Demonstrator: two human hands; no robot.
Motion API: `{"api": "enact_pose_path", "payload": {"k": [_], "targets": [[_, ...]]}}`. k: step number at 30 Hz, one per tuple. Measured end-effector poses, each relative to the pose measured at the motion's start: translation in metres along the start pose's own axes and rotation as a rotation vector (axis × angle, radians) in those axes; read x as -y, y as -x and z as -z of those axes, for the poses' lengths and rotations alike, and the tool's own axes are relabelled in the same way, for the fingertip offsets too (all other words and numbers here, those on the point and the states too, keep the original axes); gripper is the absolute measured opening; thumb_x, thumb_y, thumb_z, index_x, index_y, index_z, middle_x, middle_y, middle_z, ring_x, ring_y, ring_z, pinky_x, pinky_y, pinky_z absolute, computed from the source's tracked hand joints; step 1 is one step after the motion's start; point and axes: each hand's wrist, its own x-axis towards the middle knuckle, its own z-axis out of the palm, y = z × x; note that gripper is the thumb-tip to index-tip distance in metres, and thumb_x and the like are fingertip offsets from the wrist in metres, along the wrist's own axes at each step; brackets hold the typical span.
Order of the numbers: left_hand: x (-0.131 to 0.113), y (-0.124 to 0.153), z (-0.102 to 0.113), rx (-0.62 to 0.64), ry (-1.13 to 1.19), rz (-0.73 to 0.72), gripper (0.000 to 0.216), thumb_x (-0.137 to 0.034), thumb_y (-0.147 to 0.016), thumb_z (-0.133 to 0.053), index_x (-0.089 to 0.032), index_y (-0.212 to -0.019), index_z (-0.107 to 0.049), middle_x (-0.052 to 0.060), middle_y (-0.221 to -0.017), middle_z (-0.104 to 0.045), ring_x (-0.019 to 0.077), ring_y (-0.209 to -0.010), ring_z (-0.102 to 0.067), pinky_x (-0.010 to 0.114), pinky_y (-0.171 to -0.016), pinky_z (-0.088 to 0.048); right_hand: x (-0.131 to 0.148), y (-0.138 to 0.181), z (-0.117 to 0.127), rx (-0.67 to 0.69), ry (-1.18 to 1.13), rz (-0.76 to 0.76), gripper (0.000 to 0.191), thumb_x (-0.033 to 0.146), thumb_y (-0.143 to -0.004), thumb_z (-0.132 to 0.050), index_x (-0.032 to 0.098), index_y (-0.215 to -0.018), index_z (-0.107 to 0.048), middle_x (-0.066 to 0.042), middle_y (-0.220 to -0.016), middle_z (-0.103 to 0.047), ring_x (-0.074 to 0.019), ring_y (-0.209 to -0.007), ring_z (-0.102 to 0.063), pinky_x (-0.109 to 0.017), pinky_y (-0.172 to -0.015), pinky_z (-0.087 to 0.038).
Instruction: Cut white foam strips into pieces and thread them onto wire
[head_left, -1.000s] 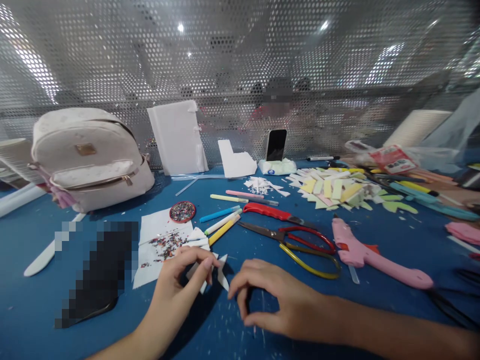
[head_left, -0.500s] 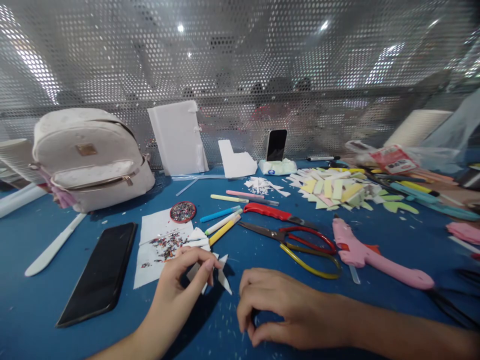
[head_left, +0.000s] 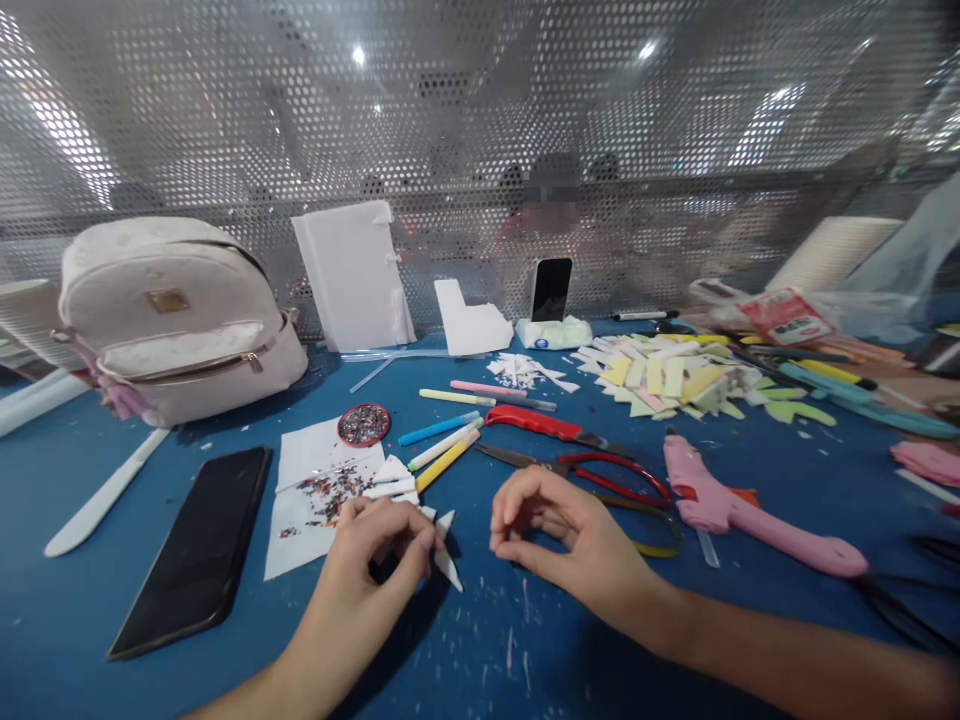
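Observation:
My left hand [head_left: 379, 555] is closed in a pinch on a small white foam cut-out [head_left: 444, 558] with pointed tips, held just above the blue table [head_left: 525, 650]. My right hand [head_left: 566, 535] hovers just right of it, raised off the table, fingers curled towards the thumb in a loose pinch; I cannot make out anything between them. Beside the left hand lies a white paper sheet [head_left: 300, 470] sprinkled with glitter, and a round red lid of glitter [head_left: 364, 424] sits beyond it.
Scissors [head_left: 607, 470], a red utility knife [head_left: 540, 425], a pink glue gun [head_left: 724, 505] and coloured sticks [head_left: 442, 445] lie ahead. A black phone [head_left: 191, 550] lies left, a white backpack [head_left: 172, 320] behind it. Foam offcuts [head_left: 664, 378] are piled at the back right.
My right hand has lifted off the table and moved up and slightly left, fingers pinched. My left hand still holds the white cut-out, almost unmoved.

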Motion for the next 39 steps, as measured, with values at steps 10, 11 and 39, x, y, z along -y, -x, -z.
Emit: {"api": "enact_pose_path", "payload": {"k": [10,11,39], "targets": [[-0.0068,0.0042,0.0014,-0.004,-0.125,-0.294,0.027,-0.018,-0.098,-0.047,-0.025,-0.078,-0.064,-0.006,-0.069,-0.063,0.0177,-0.070,-0.054,0.039,-0.084,-0.030,-0.0004,0.0042,-0.0013,0.001,0.042,0.234,0.027,0.000,-0.081,-0.071,0.023,-0.092,-0.062,0.000,-0.098,-0.057,-0.0107,-0.077,-0.063,-0.022,-0.068,-0.053],[-0.0071,0.0043,0.0016,-0.005,-0.128,-0.300,0.026,-0.017,-0.098,-0.047,-0.026,-0.079,-0.063,-0.006,-0.069,-0.063,0.0175,-0.070,-0.055,0.039,-0.084,-0.030,-0.0006,0.0045,-0.0013,0.003,0.045,0.240,0.027,0.000,-0.081,-0.071,0.023,-0.092,-0.062,-0.001,-0.098,-0.057,-0.0107,-0.077,-0.063,-0.022,-0.068,-0.053],[-0.0085,0.0051,0.0012,0.030,-0.150,-0.307,0.023,-0.015,-0.095,-0.046,-0.023,-0.079,-0.060,-0.005,-0.071,-0.064,0.0157,-0.066,-0.057,0.041,-0.087,-0.031,-0.0034,0.0080,-0.0010,0.042,0.099,0.283,0.031,0.001,-0.081,-0.075,0.024,-0.097,-0.062,0.000,-0.096,-0.058,-0.0115,-0.078,-0.062,-0.022,-0.066,-0.054]]}}
